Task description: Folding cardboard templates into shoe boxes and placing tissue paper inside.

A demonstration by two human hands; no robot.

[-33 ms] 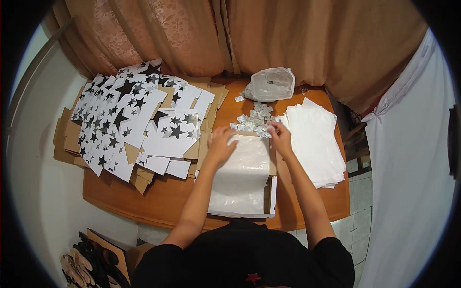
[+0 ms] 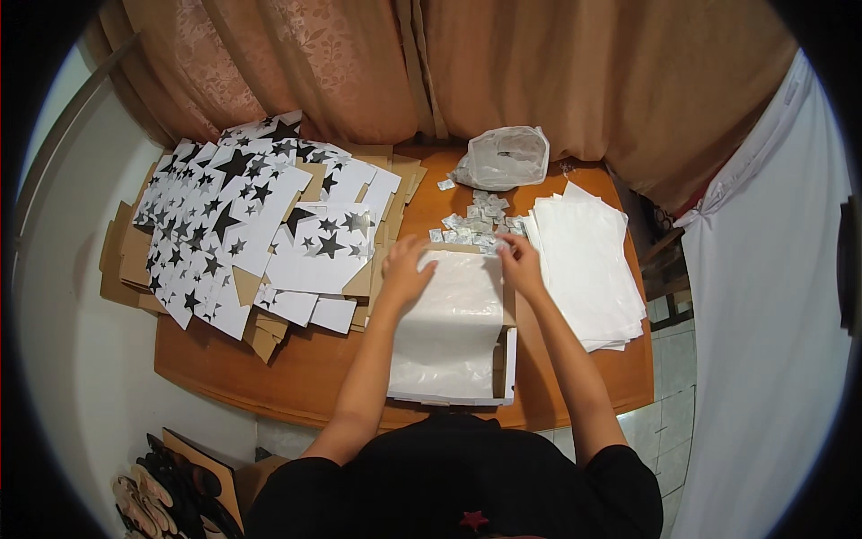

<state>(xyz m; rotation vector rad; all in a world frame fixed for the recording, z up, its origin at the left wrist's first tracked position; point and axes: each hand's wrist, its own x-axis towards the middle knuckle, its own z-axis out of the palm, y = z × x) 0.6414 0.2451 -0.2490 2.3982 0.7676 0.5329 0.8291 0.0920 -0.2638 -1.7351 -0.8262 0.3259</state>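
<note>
A box (image 2: 511, 364) sits at the near edge of the table (image 2: 287, 386), paper (image 2: 446, 332) spread over it. At its far corners are the left hand (image 2: 409, 271), thumb apart, and right hand (image 2: 521, 263), fingers bent; I cannot tell whether either grips. Starry cardboard (image 2: 224, 216) lies left, sheets (image 2: 588, 269) right; packets (image 2: 485, 211), then a bag (image 2: 507, 160), beyond.

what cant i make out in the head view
All in the head view:
Under the white sheet in the box: the sheet covers it.
Left hand: its back hides the underside of its grip.
Right hand: anything pinched is too small to tell.
Small packets: print too fine to read.
Shoes: some cut off by the lower edge.
</note>
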